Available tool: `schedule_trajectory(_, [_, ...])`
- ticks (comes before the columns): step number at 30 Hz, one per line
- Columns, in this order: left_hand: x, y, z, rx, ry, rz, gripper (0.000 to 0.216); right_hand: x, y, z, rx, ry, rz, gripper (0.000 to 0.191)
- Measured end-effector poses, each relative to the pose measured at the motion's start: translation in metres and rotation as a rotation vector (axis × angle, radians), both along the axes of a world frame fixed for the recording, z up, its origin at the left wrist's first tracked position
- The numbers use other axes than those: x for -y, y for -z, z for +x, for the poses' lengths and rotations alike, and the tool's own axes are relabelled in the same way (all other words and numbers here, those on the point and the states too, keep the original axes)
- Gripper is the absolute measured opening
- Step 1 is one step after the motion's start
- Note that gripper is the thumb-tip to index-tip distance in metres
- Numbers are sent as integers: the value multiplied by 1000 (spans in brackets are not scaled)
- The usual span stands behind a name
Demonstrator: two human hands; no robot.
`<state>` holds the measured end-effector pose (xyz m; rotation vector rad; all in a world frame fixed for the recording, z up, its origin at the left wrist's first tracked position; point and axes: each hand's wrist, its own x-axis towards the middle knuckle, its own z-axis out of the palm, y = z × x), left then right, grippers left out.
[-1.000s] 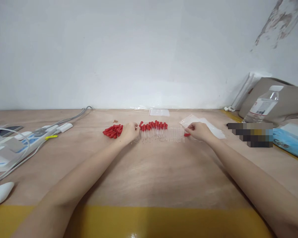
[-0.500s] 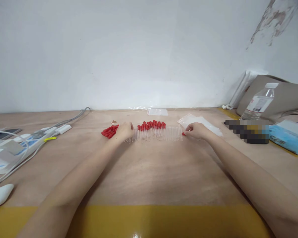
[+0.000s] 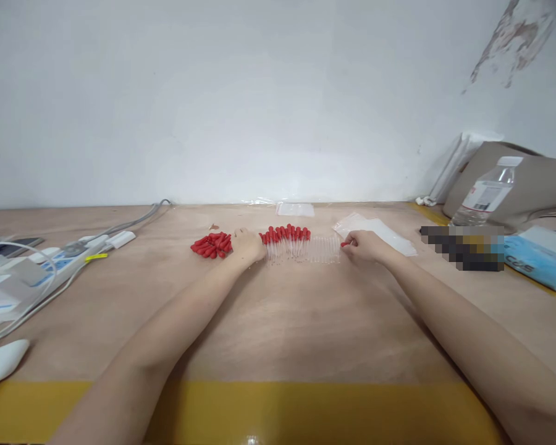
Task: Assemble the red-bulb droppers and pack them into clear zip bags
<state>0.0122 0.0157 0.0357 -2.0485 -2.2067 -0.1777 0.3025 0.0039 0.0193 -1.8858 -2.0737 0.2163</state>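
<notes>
A row of clear glass dropper tubes (image 3: 306, 248) lies across the far middle of the wooden table (image 3: 287, 321); several at its left carry red rubber bulbs (image 3: 285, 233). A loose pile of red bulbs (image 3: 212, 245) sits left of the row. My left hand (image 3: 248, 245) rests curled against the row's left end, beside the pile. My right hand (image 3: 366, 245) is at the row's right end, fingers pinched on a small red bulb (image 3: 345, 244).
Clear plastic bags (image 3: 380, 232) lie behind my right hand, another (image 3: 295, 209) by the wall. A power strip with cables (image 3: 50, 262) and a white mouse (image 3: 2, 361) are at the left. A water bottle (image 3: 484, 194), cardboard box (image 3: 528, 179) and blue packet (image 3: 542, 254) stand right.
My left hand moved rightwards along the row, closing up its left end, so the row looks shorter. My right hand stayed at the right end with the red bulb.
</notes>
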Motion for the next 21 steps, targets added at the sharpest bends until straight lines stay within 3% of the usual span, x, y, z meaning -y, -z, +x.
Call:
schedule_trajectory(6, [-2, -11, -14, 26, 53, 55, 37, 10, -14, -9, -141, -147, 96, 30])
schedule_trajectory(9, [12, -13, -22, 106, 230, 177, 31, 14, -12, -25, -231, -156, 263, 25])
schedule_trajectory(12, [28, -2, -29, 208, 574, 268, 25, 20, -2, -50, -368, -198, 381, 16])
schedule_trajectory(14, [38, 12, -34, 236, 751, 345, 21, 27, 8, -68, -480, -269, 399, 26])
schedule_trajectory(17, [47, 32, -37, 277, 891, 475, 21, 40, 24, -89, -543, -420, 375, 29])
schedule_trajectory(21, [53, 42, -35, 315, 954, 467, 21, 50, 36, -102, -560, -544, 344, 19])
